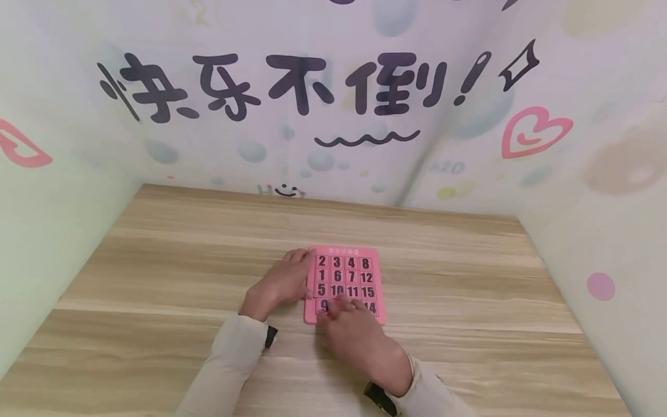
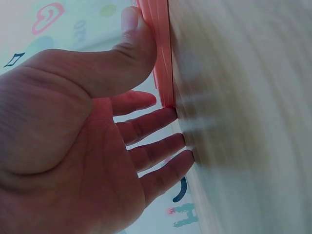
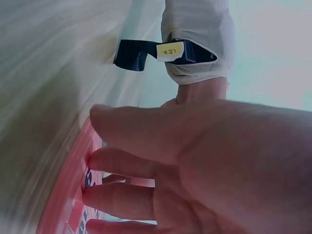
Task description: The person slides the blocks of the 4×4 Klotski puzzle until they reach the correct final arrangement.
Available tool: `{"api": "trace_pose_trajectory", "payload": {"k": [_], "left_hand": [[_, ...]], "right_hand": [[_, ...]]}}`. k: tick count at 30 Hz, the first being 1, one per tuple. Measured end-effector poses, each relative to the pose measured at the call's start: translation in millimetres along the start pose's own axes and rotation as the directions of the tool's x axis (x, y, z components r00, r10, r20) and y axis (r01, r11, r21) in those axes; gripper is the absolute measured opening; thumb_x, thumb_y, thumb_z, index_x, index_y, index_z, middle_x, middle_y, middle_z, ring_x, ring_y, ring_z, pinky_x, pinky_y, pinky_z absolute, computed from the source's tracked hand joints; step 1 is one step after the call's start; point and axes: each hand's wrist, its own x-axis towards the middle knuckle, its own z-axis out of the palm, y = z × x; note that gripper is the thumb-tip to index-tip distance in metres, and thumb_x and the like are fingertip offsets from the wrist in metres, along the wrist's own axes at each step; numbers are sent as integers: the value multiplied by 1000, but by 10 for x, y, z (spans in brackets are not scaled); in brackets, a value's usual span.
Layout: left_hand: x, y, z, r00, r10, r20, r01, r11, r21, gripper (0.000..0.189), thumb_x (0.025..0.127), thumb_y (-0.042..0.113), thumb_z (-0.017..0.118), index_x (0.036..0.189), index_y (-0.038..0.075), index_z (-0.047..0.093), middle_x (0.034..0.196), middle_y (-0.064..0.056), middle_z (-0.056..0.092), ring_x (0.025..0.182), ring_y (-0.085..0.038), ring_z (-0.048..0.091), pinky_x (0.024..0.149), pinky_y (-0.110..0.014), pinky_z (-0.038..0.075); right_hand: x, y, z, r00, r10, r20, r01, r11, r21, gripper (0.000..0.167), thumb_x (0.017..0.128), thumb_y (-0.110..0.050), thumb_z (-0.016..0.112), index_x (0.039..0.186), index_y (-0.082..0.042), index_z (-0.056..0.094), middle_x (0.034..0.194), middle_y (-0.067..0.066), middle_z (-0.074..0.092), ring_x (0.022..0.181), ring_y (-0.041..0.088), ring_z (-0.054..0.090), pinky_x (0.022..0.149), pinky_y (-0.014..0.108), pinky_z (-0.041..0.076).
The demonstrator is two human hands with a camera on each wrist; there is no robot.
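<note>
A pink sliding number puzzle [image 1: 382, 289] lies flat on the table, its tiles printed with dark numbers. The upper rows read 2 3 4 8, 1 6 7 12 and 5 10 11 15; in the bottom row 9 and 14 show, with the middle behind fingers. My left hand [image 1: 283, 279] rests along the puzzle's left side, thumb against its edge and the other fingers extended. From the front, my right hand [image 1: 359, 336] reaches over the bottom row. In the right wrist view, its nearly straight fingers [image 3: 119, 200] touch the tile side of the puzzle.
The wood-grain table [image 1: 208, 231] ends at a white printed backdrop [image 1: 292, 162] with dark lettering, and pale side walls flank it. Dark wrist-camera mounts show at both cuffs, one of them a black mount [image 3: 131, 54] with a yellow label.
</note>
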Motion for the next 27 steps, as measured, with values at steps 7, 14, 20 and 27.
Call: {"api": "trace_pose_trajectory", "payload": {"k": [7, 14, 20, 27], "left_hand": [[-1, 0, -16, 1000, 0, 3, 0, 1000, 3, 86, 90, 12, 71, 158, 3, 19, 161, -18, 24, 151, -35, 18, 124, -51, 20], [-2, -15, -22, 1000, -13, 1, 13, 1000, -9, 88, 90, 12, 71, 158, 5, 16, 162, -16, 24, 151, -33, 18, 125, -48, 18], [20, -5, -13, 1000, 10, 8, -10, 1000, 8, 89, 90, 14, 72, 158, 3, 16, 162, -18, 24, 151, -34, 18, 124, -50, 19], [8, 14, -31, 1000, 22, 11, -23, 1000, 21, 91, 87, 15, 74, 157, 0, 17, 161, -21, 23, 150, -36, 18, 124, -52, 18]], "right_hand": [[25, -36, 6, 1000, -4, 5, 4, 1000, -9, 39, 101, -33, 53, 136, -19, 61, 132, 5, 63, 128, 27, 54, 105, 44, 49], [9, 0, -36, 997, -2, 80, 0, 999, 37, 46, 101, -40, 52, 144, -25, 52, 149, 4, 50, 139, 31, 44, 111, 50, 43], [-55, 114, -49, 1000, 15, 7, -16, 995, 101, 42, 104, -30, 47, 145, -25, 51, 154, 3, 45, 142, 34, 40, 114, 54, 39], [-269, 396, 109, 997, 30, -73, -24, 996, 91, 43, 101, -18, 51, 144, -21, 54, 151, 2, 49, 141, 38, 41, 112, 56, 41]]}}
